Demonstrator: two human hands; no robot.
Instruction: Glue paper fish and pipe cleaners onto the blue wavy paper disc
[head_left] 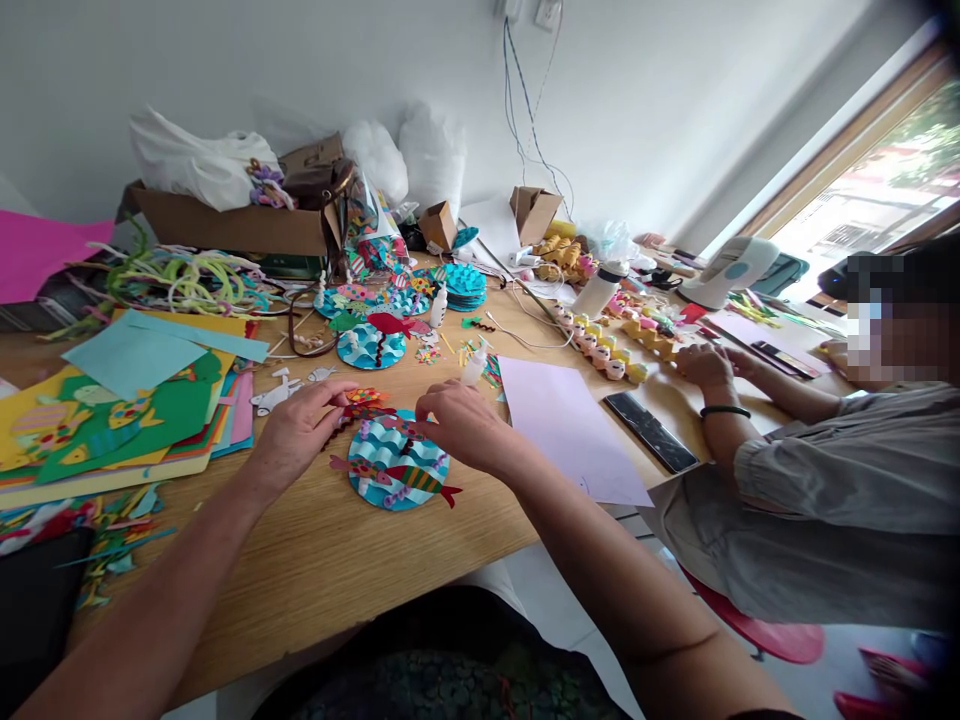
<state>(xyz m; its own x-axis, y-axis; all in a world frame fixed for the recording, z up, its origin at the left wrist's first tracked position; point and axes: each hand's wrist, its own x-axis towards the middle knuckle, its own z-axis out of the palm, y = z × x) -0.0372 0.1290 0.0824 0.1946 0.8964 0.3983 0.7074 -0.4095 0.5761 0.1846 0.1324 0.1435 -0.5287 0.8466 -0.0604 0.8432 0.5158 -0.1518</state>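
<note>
A round blue paper disc (395, 462) with wavy strips and coloured paper fish lies on the wooden table (322, 560) in front of me. My left hand (300, 428) and my right hand (459, 425) meet over its far edge. Both pinch a dark red twisted pipe cleaner (371, 411) stretched between them. An orange patterned paper fish (367, 397) lies just behind the pipe cleaner.
Stacked coloured sheets (112, 420) lie left, a pink sheet (570, 425) and black phone (651, 431) right. Further discs (371, 345), glue bottles (474, 366), a cardboard box (232, 225) and pipe cleaners (180, 280) fill the back. A seated person's hand (705, 366) rests at the right.
</note>
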